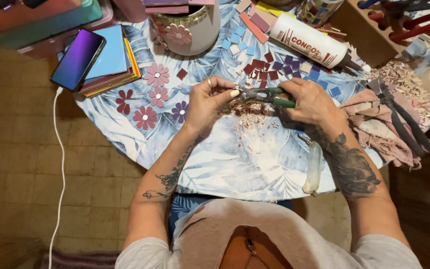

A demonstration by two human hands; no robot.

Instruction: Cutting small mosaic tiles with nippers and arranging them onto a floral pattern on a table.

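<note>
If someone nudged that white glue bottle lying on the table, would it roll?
Probably: the white glue bottle is round and lies on its side. Tile pieces scattered beside it might stop it soon. It looks like plastic, so likely not fragile.

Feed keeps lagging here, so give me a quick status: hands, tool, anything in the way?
Right hand grips green-handled nippers. Left hand pinches something small at the tips, too small to identify. Chip pile directly beneath; loose tile squares behind.

A home craft corner for mosaic work. Cut tile pieces [274, 67], a glue bottle [309, 45] and tile flowers [157, 74] crowd the leaf-patterned counter [235, 159].
</note>
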